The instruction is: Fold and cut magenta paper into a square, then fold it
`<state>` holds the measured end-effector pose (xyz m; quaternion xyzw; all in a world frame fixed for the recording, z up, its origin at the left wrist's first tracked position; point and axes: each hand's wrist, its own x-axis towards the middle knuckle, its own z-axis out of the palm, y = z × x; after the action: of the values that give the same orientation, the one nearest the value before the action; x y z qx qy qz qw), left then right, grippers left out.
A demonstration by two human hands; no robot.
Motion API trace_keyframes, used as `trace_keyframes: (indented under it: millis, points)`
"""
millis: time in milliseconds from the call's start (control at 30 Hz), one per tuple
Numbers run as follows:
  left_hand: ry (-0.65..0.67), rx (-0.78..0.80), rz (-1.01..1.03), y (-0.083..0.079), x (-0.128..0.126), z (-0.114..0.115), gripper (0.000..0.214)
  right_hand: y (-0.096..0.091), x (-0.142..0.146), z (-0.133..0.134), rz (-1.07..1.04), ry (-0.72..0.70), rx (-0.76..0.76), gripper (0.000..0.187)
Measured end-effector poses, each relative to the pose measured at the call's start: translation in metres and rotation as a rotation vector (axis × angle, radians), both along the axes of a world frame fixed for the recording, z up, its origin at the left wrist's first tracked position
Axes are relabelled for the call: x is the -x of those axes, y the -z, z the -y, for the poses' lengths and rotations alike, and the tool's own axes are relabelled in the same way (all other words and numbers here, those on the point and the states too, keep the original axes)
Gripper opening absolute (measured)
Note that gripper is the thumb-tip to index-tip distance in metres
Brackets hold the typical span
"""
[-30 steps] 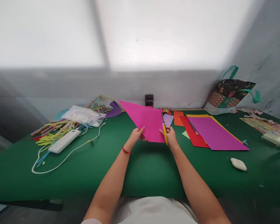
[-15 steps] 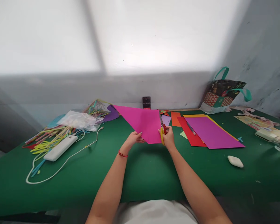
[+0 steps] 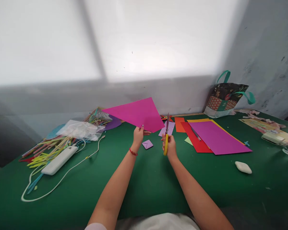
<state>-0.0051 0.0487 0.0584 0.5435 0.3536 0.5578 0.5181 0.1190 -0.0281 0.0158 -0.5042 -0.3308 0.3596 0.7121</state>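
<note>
A large sheet of magenta paper [image 3: 138,113] is pinched at its lower edge by my left hand [image 3: 139,136], which lifts it above the table. My right hand [image 3: 171,147] holds yellow-handled scissors [image 3: 166,143], their blades pointing up and away from me. The scissors are just right of the paper's right corner. Between my hands, a small folded lilac paper square [image 3: 147,144] lies on the green table [image 3: 148,185]. Behind the scissors is a flat lilac sheet [image 3: 170,126].
To the right lie a purple sheet [image 3: 218,137], a red sheet [image 3: 196,143], a pen [image 3: 196,134] and a white eraser-like block [image 3: 243,167]. A patterned bag [image 3: 225,100] stands by the wall. On the left are a white power bank-like box [image 3: 60,160], a cable and coloured strips [image 3: 42,153].
The magenta paper has turned and risen in my left hand, away from the scissors. My right hand has drawn the scissors slightly down, and the small lilac square is now uncovered.
</note>
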Motion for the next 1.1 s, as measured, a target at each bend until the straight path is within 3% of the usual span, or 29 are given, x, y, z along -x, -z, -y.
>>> trace_keyframes:
  millis: [133, 300, 500, 633, 833, 1100]
  points:
    - [0.028, -0.084, 0.043, -0.026, -0.007, -0.011, 0.030, 0.002, 0.023, 0.005, -0.101, -0.148, 0.092, 0.050]
    - [0.066, -0.174, -0.063, -0.041, 0.016, 0.000, 0.032, 0.013, 0.033, 0.026, -0.025, -0.341, 0.151, 0.051]
    - [-0.024, -0.189, -0.072, -0.051, 0.042, 0.008, 0.032, 0.018, 0.032, 0.036, 0.184, -0.365, 0.154, 0.048]
    - [-0.137, -0.199, -0.031, -0.051, 0.044, 0.004, 0.029, 0.017, 0.033, 0.036, 0.263, -0.379, 0.165, 0.046]
    - [0.056, -0.111, -0.110, -0.041, 0.030, 0.009, 0.031, 0.016, 0.032, 0.038, 0.276, -0.366, 0.185, 0.045]
    - [0.079, -0.085, -0.131, -0.032, 0.020, 0.012, 0.025, 0.018, 0.031, 0.036, 0.199, -0.369, 0.207, 0.044]
